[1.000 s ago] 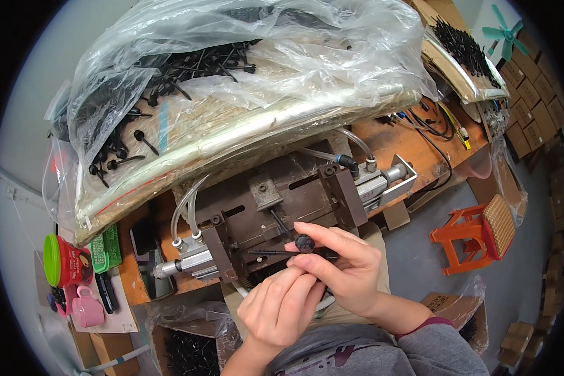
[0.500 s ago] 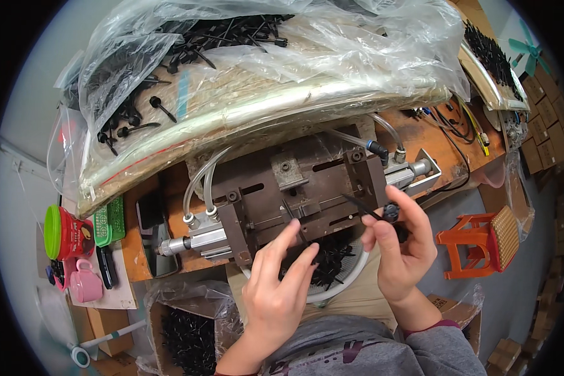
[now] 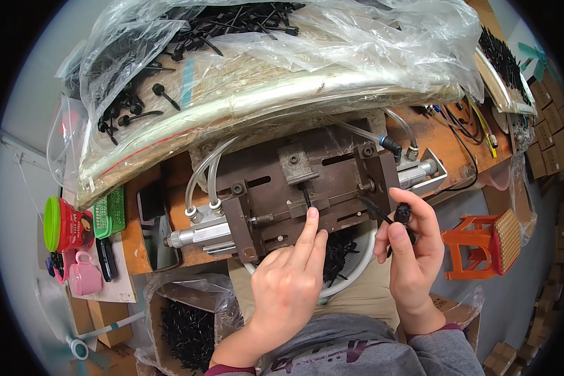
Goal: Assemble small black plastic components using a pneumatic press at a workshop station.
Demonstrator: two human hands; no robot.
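While the left hand [image 3: 288, 276] reaches over the table's front edge, its index finger stretched straight and the others looser and partly bent, that fingertip meets the near end of a black stem [image 3: 306, 194] in the middle of a brown metal fixture [image 3: 276, 216]. The right hand [image 3: 415, 250] stands apart from it, just off the fixture's right front corner, thumb and fingers pinched around at least one black part [image 3: 403, 213], round head upward and a thin stalk slanting toward the fixture; how many it holds cannot be told. Between the hands lies a gap, and below it the white-rimmed basket [image 3: 352, 279] of black pieces pokes out past the table's front edge. The fixture's two uprights leave a channel around the stem, bounded at the back by a grey clamp block [image 3: 296, 164]. A cylinder [image 3: 200, 240] juts toward the table's left side and another [image 3: 415, 173] toward its right. Along the far edge, the plastic-draped tray [image 3: 257, 108] overhangs, limiting room behind the fixture. Bare wood of the table [image 3: 442, 135] shows near the right end, beside cables [image 3: 464, 122]; beyond that end sits an orange stool [image 3: 473, 247].
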